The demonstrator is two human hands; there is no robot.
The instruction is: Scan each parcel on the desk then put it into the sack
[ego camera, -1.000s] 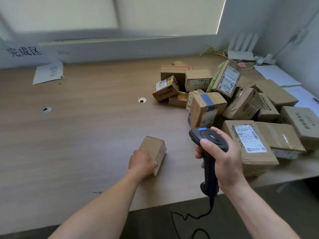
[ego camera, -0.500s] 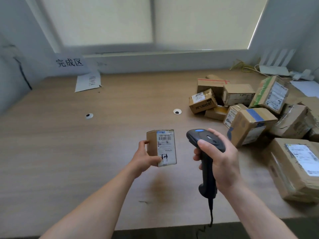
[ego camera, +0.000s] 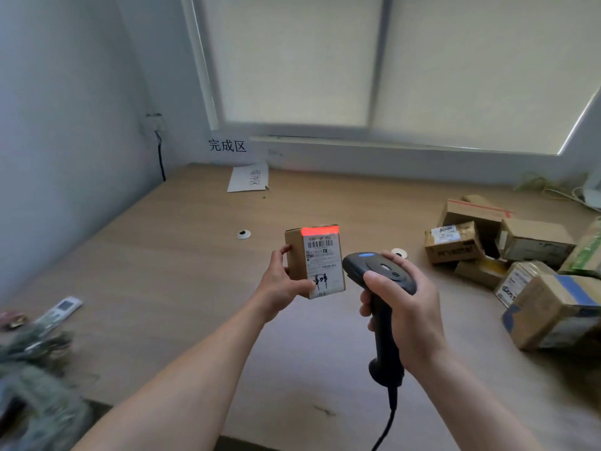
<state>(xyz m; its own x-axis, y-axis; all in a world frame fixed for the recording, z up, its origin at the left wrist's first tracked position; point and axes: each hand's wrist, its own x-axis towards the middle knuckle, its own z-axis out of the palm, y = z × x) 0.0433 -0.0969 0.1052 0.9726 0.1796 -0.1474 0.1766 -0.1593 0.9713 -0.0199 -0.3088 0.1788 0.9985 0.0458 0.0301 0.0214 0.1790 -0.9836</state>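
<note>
My left hand (ego camera: 279, 284) holds a small brown parcel (ego camera: 314, 262) upright above the desk, its white barcode label facing me. A red scan band glows across the parcel's top edge. My right hand (ego camera: 403, 307) grips a black corded barcode scanner (ego camera: 379, 278), whose head points at the label from just right of it. A pile of several cardboard parcels (ego camera: 520, 258) lies on the desk at the right. A grey-green sack (ego camera: 35, 385), blurred, sits at the lower left edge.
The wooden desk (ego camera: 182, 275) runs to a wall on the left and a window at the back. A remote control (ego camera: 58, 312) lies near the sack. Paper signs (ego camera: 248, 179) sit at the back. Two round grommets (ego camera: 244, 234) mark the desk.
My left hand lifted the small parcel off the desk and turned its label to me. The scanner's red light now falls on it. My view swung left, bringing the sack in.
</note>
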